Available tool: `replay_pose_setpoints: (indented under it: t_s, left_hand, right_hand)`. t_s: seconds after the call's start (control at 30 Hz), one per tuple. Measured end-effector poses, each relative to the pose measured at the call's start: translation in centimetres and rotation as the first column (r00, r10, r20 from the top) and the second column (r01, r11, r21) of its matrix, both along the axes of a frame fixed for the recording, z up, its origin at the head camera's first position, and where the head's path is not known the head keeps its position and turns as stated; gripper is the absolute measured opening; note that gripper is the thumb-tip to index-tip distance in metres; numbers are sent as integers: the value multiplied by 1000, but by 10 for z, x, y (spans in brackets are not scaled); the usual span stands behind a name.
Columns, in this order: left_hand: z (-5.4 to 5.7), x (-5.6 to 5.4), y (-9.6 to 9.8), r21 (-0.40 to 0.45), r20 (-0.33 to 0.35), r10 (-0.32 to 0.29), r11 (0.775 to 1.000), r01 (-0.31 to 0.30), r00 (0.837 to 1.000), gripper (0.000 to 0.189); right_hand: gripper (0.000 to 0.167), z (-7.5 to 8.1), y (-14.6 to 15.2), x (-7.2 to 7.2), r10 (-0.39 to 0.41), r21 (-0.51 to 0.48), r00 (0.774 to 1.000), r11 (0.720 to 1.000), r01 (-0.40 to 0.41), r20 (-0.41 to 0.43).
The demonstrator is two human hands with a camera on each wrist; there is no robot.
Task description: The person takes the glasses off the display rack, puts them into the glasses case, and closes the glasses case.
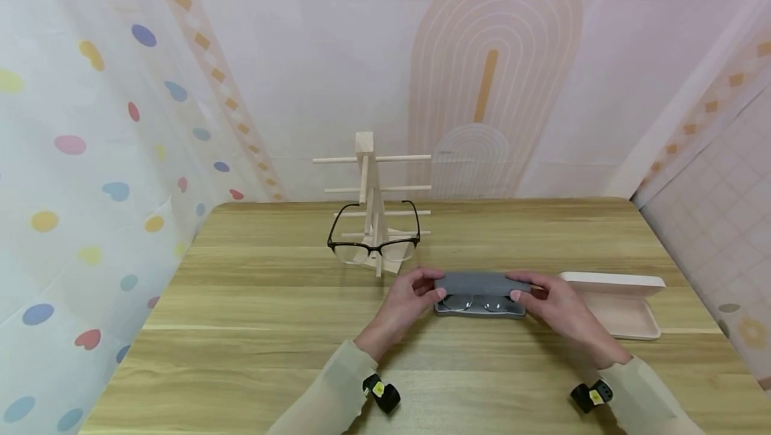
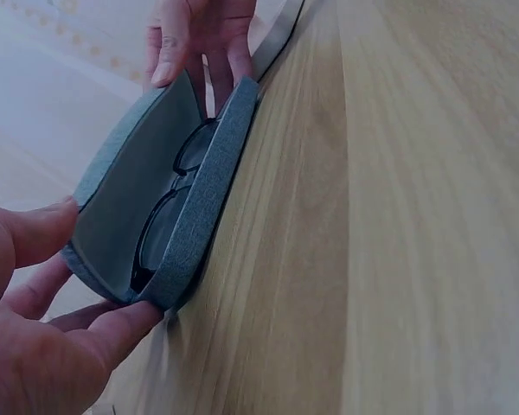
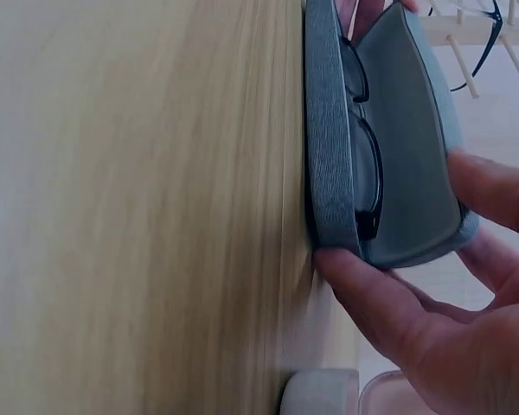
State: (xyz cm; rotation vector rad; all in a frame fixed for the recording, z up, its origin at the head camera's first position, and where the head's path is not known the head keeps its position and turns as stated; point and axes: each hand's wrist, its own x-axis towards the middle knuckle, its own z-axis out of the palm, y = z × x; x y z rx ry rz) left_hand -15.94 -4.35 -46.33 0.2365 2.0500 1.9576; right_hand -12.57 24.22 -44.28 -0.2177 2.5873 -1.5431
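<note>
— Hands?
— Left hand (image 1: pixel 412 296) and right hand (image 1: pixel 557 301) grip opposite ends of a grey hard eyeglass case (image 1: pixel 482 282), thumbs at the lid's edge.
— Where's the case?
— On the wood-grain table (image 1: pixel 271 328), lid part-raised, dark-framed glasses (image 1: pixel 459 302) inside.
— Nearby?
— Right: open hinged white-and-pink case (image 1: pixel 620 318). Behind, leftward: wooden peg stand (image 1: pixel 365 144), second dark-framed pair (image 1: pixel 375 249) hung on it.

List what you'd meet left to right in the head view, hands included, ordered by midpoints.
Wooden rack → left hand → gray glasses case → right hand → open pale case
</note>
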Motion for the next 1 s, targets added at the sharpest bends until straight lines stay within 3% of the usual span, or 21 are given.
replay_pose_setpoints:
  t_s: [0.13, 0.3, 0.43, 0.7, 0.87, 1.0]
  left_hand:
    - [0, 2, -2, -17, -17, -32, 999, 32, 999, 34]
    - [-2, 3, -4, -75, -85, -58, 996, 52, 995, 31]
    - [-4, 5, -4, -124, -132, -67, 991, 51, 989, 30]
    - [-2, 7, -1, -165, -164, -89, 984, 61, 982, 31]
    - [-5, 9, 2, -253, -248, -96, 967, 31, 964, 30]
    - [-2, 11, 4, -340, -294, -110, 941, 4, 950, 31]
  right_hand:
    - [40, -1, 2, 0, 35, 8, 999, 999, -35, -14]
    - [38, -4, 3, 0, 65, 77, 996, 995, -60, -65]
    - [37, -5, 3, 0, 64, 109, 995, 992, -56, -75]
    - [36, -6, 0, -1, 49, 110, 997, 993, -42, -60]
    - [37, -7, -1, 0, 37, 137, 997, 990, -29, -60]
    - [39, -6, -1, 3, 48, 170, 993, 985, -29, -108]
